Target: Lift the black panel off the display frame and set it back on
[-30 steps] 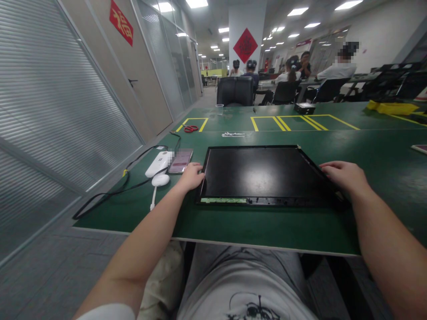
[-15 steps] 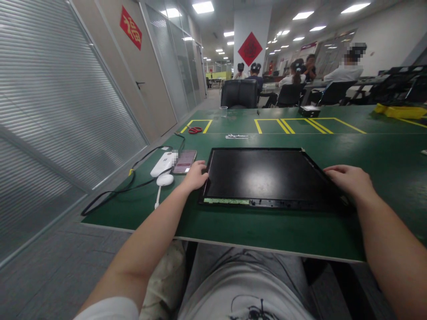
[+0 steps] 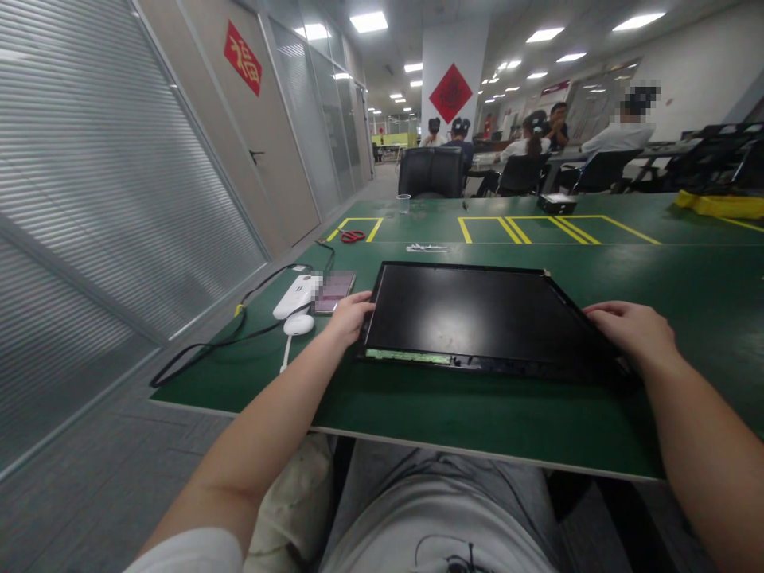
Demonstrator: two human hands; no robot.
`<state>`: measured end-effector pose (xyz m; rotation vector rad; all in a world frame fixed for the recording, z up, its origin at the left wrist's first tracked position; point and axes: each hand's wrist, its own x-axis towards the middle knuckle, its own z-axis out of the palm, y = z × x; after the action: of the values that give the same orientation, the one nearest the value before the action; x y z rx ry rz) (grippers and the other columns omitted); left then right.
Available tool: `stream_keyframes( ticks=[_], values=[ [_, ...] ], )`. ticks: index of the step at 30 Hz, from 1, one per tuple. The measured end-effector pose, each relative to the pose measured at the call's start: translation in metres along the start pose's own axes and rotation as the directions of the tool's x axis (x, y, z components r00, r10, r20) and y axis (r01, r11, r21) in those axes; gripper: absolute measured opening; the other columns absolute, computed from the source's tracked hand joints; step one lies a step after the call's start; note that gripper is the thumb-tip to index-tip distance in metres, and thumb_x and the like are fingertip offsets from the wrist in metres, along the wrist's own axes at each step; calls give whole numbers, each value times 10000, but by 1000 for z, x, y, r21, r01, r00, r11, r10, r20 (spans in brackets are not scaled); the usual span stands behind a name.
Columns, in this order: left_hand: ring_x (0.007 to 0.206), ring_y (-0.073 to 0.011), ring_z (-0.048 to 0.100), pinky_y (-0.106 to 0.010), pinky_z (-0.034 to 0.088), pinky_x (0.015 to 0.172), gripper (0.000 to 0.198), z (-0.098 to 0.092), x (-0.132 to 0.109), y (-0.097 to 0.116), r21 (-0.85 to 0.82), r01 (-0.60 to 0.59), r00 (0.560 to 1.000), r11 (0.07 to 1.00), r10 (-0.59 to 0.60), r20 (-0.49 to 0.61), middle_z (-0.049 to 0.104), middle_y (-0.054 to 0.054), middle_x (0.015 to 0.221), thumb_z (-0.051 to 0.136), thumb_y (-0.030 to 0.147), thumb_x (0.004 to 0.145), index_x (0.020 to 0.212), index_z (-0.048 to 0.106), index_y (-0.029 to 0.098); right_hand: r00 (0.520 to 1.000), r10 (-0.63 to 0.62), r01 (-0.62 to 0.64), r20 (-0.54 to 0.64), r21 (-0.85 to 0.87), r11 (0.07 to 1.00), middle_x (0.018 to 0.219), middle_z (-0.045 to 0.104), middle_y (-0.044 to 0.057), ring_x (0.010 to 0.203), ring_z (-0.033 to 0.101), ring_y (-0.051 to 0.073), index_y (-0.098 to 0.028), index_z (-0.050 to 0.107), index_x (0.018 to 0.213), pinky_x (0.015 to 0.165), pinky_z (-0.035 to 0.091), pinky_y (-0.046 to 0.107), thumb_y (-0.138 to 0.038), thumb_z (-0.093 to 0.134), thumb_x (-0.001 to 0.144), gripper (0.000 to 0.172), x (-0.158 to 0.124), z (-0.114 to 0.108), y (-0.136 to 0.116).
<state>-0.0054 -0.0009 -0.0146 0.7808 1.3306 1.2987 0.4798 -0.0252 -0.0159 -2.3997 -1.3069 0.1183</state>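
A flat black display panel with a thin dark frame lies between my two hands, its glossy face up. Along its near edge runs a green circuit strip. My left hand grips the left edge, thumb on the rim and fingers partly hidden. At the right edge, my right hand is closed round the frame, with its lower fingers out of sight beneath. The panel appears slightly raised off the green table; whether any edge still touches is hard to tell.
Left of the panel lie a phone, a white device, a small white rounded case and a black cable. Beyond it are red-handled scissors, small white pieces, a clear cup and a black box. Several people sit farther back.
The panel has risen a little, its far edge higher against the table. My left fingers have closed further round its left edge. The camera view has shifted slightly.
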Motion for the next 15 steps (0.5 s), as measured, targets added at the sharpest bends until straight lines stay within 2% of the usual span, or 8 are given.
stream_keyframes(
  ticks=[4, 7, 12, 15],
  values=[
    [546, -153, 670, -264, 568, 564, 572, 1, 2, 0, -121, 39, 997, 992, -31, 64, 746, -30, 741, 709, -23, 681, 1235, 672, 119, 1000, 11, -11, 21, 8, 1000, 1003, 764, 56, 809, 655, 274, -318, 813, 922, 714, 491, 384, -457, 584, 710, 342, -2, -3, -2],
    [528, -141, 668, -251, 572, 554, 579, 2, 3, 0, -164, 75, 996, 984, -65, 68, 751, -23, 762, 689, -27, 710, 1264, 642, 134, 1000, -9, 9, 8, -4, 1000, 974, 763, 60, 761, 644, 258, -312, 814, 911, 679, 481, 369, -457, 580, 702, 346, -1, -2, -2],
    [491, -142, 659, -249, 571, 524, 596, 4, -1, 3, -183, 113, 992, 976, -100, 80, 719, -1, 728, 728, -12, 737, 1296, 598, 149, 999, -33, 32, -16, -37, 999, 970, 768, 61, 761, 649, 257, -313, 822, 921, 657, 472, 357, -469, 572, 720, 356, 2, 3, 2],
    [479, -142, 658, -248, 569, 504, 673, 5, -6, 5, -184, 116, 990, 976, -100, 96, 714, 9, 728, 756, -4, 746, 1361, 548, 177, 998, -52, 51, -37, -43, 998, 958, 772, 59, 760, 656, 258, -312, 825, 915, 656, 473, 356, -464, 580, 711, 353, 4, 4, 4]
  ],
)
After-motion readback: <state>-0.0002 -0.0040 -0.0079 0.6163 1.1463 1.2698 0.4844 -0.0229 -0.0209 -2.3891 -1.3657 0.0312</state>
